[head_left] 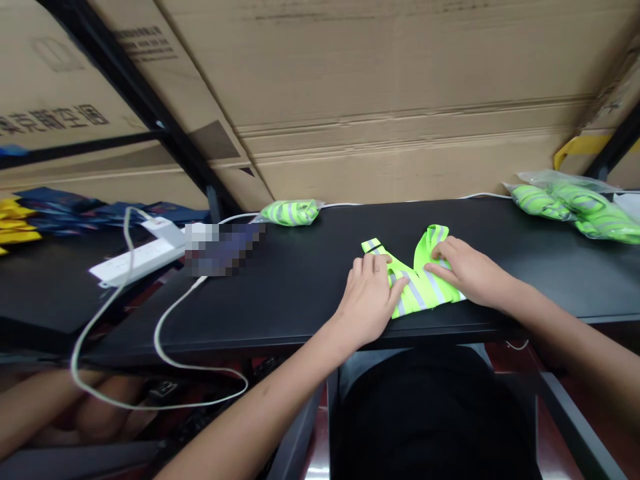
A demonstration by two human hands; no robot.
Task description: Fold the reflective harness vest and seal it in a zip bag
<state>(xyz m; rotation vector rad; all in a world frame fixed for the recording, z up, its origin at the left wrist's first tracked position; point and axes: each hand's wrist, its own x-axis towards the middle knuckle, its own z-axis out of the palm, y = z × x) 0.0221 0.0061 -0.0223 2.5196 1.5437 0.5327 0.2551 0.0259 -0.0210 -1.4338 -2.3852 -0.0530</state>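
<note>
A neon yellow-green reflective vest (425, 288) with silver stripes lies folded on the black tabletop, close to the front edge. Two straps rise from it in a V, and the left strap carries a small black slider. My left hand (369, 293) grips the vest's left side, its fingers over the strap and the thumb on the striped fabric. On the other side, my right hand (467, 270) holds the right strap and upper edge between thumb and fingers.
Bagged green reflective bundles (291, 212) lie at the back, with more bagged bundles (575, 203) at right. A white power strip (137, 260) and a looping white cable (80, 340) are at left, near a blurred dark item (225, 250). Cardboard (400, 80) walls the back. Another person's arm (45, 403) shows lower left.
</note>
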